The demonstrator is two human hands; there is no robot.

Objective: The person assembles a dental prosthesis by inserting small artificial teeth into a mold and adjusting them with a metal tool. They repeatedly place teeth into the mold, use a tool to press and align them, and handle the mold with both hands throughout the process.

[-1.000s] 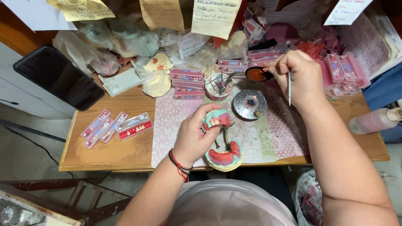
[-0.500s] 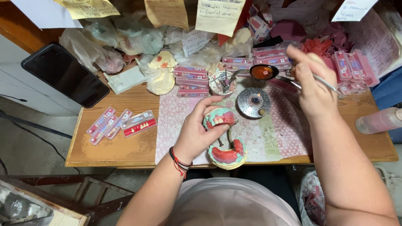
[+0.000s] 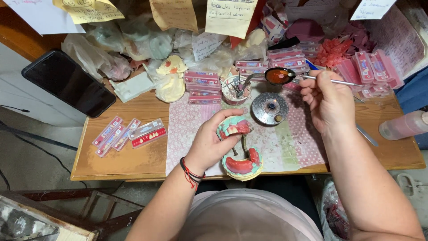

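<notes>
While the left hand (image 3: 209,145) grips a dental model (image 3: 238,149), the right hand (image 3: 327,100) pinches a laden spoon (image 3: 280,76); tilting risks spilling wax.

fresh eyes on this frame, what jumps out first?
Front and centre, the left hand grips a hinged pair of green plaster dental models with pink wax gums at the near table edge. Behind it, the right hand holds a thin metal tool reaching to a small dish of orange melt, above a round metal burner. A dark phone lies far left.
</notes>
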